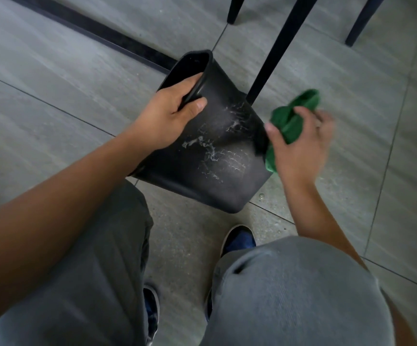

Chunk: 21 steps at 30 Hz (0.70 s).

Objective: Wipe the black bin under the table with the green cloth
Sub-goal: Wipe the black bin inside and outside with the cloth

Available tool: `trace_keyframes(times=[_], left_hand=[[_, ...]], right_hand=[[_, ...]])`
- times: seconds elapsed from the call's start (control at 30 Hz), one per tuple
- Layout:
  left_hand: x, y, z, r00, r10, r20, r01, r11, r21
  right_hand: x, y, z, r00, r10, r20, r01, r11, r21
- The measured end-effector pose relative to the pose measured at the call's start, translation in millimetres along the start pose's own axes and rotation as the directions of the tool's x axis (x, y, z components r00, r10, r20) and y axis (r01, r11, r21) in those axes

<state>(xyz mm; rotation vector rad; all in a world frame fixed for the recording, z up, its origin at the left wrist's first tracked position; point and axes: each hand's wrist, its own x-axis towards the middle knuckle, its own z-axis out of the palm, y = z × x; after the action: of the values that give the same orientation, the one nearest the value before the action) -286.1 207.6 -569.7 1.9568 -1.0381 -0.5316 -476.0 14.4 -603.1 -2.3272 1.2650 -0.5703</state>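
Now my left hand [170, 113] grips the rim of the black bin [210, 146], thumb outside and fingers inside, tilting it over the grey tiled floor [65, 83]. My right hand [299, 143] holds the bunched green cloth [292, 118] against the bin's right edge, beside a black table leg [277, 48]; whitish streaks [217, 151] mark the bin's side.

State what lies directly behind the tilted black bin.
Behind the black bin a black table leg slants down to the grey tiled floor; its foot is hidden by the bin's edge. The bin's interior shows only darkness.
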Motion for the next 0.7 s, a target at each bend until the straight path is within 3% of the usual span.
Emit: trace_keyframes(times=[0.1,0.2,0.27,0.37,0.5,0.63,0.7], left_hand=[[1,-1,3,1.0,0.006,-0.012,-0.006,1.0,-0.005],[0,-6,-1,0.999,-0.023,-0.038,0.023,1.0,-0.008],[1,-8,-3,0.998,-0.049,-0.033,0.049,0.999,0.017],[4,-4,0,0.998,-0.051,-0.038,0.051,0.999,0.01],[4,-6,0,0.995,-0.089,-0.045,0.089,0.996,0.001],[2,-6,3,0.993,-0.11,-0.034,0.11,0.994,0.007],[3,-5,7,0.994,-0.105,-0.022,0.105,0.994,0.009]], right_hand=[[-11,-5,20,0.992,-0.095,0.085,0.078,0.979,0.191],[-10,8,21,0.973,0.168,0.157,-0.223,0.858,0.463],[-11,23,22,0.92,0.322,0.224,-0.392,0.758,0.521],[-14,31,27,0.891,0.347,0.294,-0.454,0.713,0.534],[-7,30,21,0.913,0.303,0.273,-0.403,0.778,0.483],[-2,18,1,0.996,0.086,-0.037,-0.082,0.992,0.097],[-6,11,1,0.993,-0.117,-0.006,0.116,0.992,-0.05]])
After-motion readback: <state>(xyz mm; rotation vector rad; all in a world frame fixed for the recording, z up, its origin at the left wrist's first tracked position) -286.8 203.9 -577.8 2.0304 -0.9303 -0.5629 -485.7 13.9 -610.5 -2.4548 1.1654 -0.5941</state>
